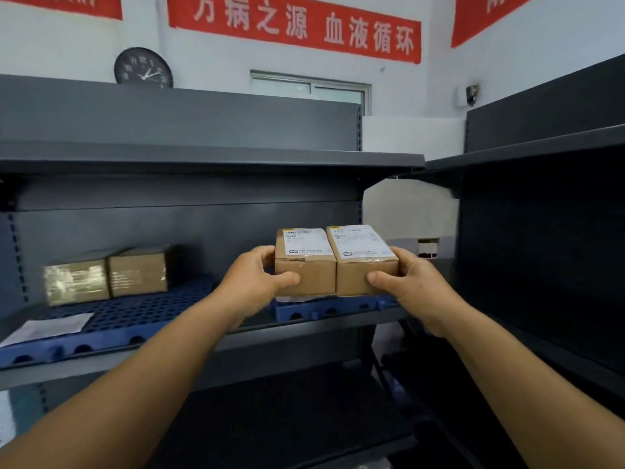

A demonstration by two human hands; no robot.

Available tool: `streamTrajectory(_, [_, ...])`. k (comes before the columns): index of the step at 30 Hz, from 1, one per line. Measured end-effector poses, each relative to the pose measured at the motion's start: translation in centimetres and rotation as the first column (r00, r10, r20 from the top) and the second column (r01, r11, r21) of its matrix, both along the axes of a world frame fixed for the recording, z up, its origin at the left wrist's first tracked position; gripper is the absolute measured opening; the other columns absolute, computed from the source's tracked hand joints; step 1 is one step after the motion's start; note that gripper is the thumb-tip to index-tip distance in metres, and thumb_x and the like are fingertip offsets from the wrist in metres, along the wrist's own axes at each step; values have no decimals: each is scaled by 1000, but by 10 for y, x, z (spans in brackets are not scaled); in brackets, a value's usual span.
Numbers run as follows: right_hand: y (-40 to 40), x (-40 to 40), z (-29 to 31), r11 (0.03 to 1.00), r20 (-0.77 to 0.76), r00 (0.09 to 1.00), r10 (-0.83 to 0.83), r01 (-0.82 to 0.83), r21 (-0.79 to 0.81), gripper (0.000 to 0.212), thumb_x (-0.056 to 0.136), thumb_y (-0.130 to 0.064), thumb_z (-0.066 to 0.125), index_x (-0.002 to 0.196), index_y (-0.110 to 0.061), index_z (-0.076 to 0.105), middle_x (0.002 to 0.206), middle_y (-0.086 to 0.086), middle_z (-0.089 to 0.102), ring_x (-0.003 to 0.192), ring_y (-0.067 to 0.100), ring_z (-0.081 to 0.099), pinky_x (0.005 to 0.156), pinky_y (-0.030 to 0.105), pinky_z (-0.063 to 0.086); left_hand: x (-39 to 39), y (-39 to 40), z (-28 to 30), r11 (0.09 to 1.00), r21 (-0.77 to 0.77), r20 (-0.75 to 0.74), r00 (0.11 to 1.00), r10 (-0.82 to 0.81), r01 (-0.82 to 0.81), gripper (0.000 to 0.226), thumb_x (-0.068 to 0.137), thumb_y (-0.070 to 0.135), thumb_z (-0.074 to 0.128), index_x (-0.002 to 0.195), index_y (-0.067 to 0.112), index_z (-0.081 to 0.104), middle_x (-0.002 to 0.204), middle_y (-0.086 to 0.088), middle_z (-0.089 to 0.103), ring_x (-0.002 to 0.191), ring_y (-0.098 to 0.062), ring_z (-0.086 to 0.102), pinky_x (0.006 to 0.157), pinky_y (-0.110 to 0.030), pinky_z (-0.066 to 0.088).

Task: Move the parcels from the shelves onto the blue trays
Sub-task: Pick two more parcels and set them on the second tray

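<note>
Two brown cardboard parcels with white labels sit side by side just above the right blue tray [338, 309] on the middle shelf. My left hand [257, 279] grips the left parcel [304, 265] at its left side. My right hand [409, 286] grips the right parcel [365, 265] at its right side. Together the hands press the pair against each other. Whether the parcels rest on the tray or hover just over it is unclear. On the left blue tray [111, 319] stand two more brown parcels [108, 275] wrapped in clear tape.
A flat white envelope [47, 328] lies on the left tray's front corner. The dark grey shelf unit [203, 160] has a bare shelf above. Another dark shelf unit [541, 231] stands at the right. A clock [143, 67] sits on top.
</note>
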State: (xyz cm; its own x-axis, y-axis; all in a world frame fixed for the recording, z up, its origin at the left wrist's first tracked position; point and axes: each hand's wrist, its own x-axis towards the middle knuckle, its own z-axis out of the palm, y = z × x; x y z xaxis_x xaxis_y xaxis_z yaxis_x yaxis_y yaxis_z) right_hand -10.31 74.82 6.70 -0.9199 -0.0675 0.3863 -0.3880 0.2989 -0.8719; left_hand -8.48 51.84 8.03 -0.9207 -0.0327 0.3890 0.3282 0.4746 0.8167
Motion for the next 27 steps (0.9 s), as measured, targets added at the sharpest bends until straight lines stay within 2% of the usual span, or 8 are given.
streamTrajectory(4, [-16,-66,5,998,24,998,54,-55,36,47,88,-16,63,132,-26,49,119,-8,61,104,10,56,84,25,44,-49,-13,6,994,5,9,994,108,-108,43,81,7,69,121,18,57,109,3,66,98,-15,63,86,-34,54])
streamTrajectory(8, [-29,-130,9,992,58,994,96,-100,71,47,88,-16,63,133,-23,48,112,-7,60,101,13,55,83,25,43,-102,-25,5,985,13,36,985,169,-170,41,82,6,68,116,24,55,101,4,65,96,-16,62,81,-27,50])
streamTrajectory(14, [-45,-212,4,972,129,982,135,-156,178,45,88,-16,64,130,-20,51,125,0,60,105,14,55,97,28,44,-168,-35,-19,975,82,88,976,200,-207,38,83,0,66,119,10,60,111,-5,65,92,-13,61,77,-21,48])
streamTrajectory(18, [-49,-245,-1,943,174,974,145,-189,275,51,89,-15,63,137,-15,46,131,4,56,102,12,51,90,20,40,-200,-36,-34,972,75,107,971,213,-222,41,84,-1,64,123,10,57,115,-2,63,96,-12,59,80,-21,46])
streamTrajectory(20, [-51,-258,-5,925,198,970,139,-199,324,52,89,-16,62,138,-14,45,134,5,54,110,16,53,92,21,40,-213,-39,-40,970,73,128,966,223,-233,40,84,-1,64,122,11,58,114,0,62,93,-9,58,77,-17,46])
streamTrajectory(22, [-52,-269,-9,904,221,967,126,-203,375,50,90,-16,62,137,-13,46,134,6,54,116,19,53,94,22,40,-225,-41,-46,967,68,149,961,232,-244,39,84,0,64,121,11,58,117,-3,63,95,-10,58,80,-19,46])
streamTrajectory(27, [-54,-288,-17,879,265,960,89,-201,433,47,92,-13,57,137,-9,44,133,9,54,117,22,53,95,23,41,-246,-41,-56,968,11,183,952,246,-252,40,86,2,62,124,12,57,120,-1,62,103,-12,56,90,-21,43])
